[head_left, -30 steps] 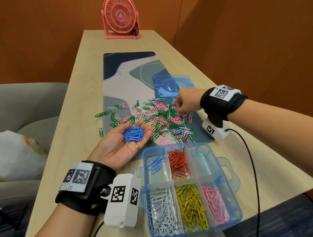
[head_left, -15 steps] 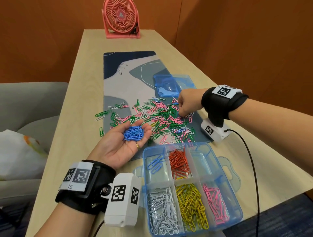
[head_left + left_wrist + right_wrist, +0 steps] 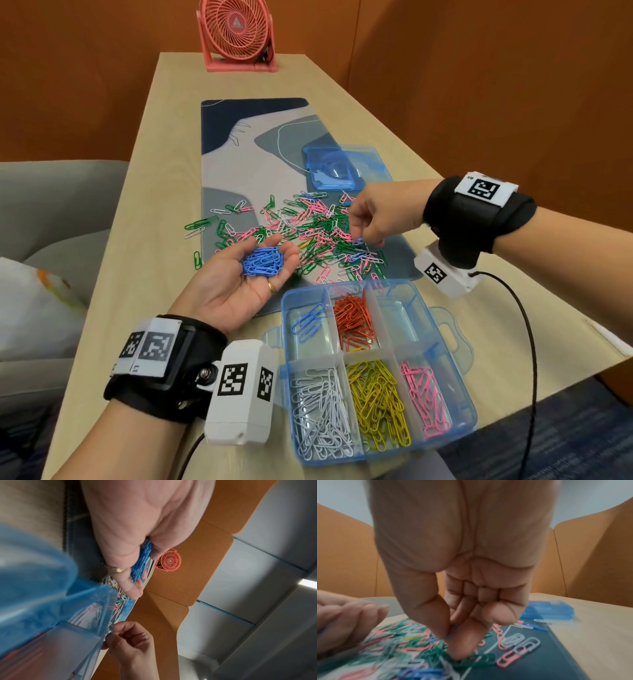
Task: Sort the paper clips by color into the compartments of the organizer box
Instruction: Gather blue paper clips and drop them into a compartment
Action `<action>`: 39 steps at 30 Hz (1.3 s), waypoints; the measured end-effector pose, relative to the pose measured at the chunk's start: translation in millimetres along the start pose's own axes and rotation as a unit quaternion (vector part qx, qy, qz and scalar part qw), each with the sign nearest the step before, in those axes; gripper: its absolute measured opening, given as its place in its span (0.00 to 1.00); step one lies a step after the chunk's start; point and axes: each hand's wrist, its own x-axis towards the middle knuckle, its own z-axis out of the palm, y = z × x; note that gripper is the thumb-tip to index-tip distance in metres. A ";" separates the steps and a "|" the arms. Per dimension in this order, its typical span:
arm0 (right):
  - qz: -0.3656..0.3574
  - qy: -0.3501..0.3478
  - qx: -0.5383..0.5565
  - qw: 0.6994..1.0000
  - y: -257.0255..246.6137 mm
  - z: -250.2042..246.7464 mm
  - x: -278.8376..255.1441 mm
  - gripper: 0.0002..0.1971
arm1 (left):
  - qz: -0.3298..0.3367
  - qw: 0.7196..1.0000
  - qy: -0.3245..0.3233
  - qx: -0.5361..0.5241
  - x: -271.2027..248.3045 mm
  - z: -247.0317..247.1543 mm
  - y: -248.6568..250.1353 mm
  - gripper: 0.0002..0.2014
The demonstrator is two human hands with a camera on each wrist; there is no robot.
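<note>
Over mat [image 3: 239, 161] — right hand [image 3: 380, 212] pinching blue clip [image 3: 451, 631].

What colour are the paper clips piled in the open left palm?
Blue. The paper clips lie heaped on the left hand; the head view shows them best.

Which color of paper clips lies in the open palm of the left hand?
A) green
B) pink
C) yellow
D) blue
D: the head view shows a small heap of blue paper clips resting on the upturned left hand, held above the mat.
</note>
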 end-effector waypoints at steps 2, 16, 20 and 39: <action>-0.009 0.001 -0.011 1.000 0.0 5.4 -0.9 0.09 | 0.003 1.000 0.002 0.001 0.3 -0.2 -0.2 0.18; -0.064 0.007 -0.092 0.994 1.5 17.5 4.1 0.07 | 0.001 1.000 0.004 0.005 -1.8 -0.3 -0.1 0.18; -0.071 0.016 -0.094 0.993 3.6 22.7 3.8 0.09 | -0.001 1.000 0.003 0.001 -1.4 -1.0 0.2 0.18; -0.061 0.044 -0.001 0.997 -15.2 -8.6 5.9 0.05 | -0.012 1.000 0.005 0.001 0.1 0.8 -0.3 0.18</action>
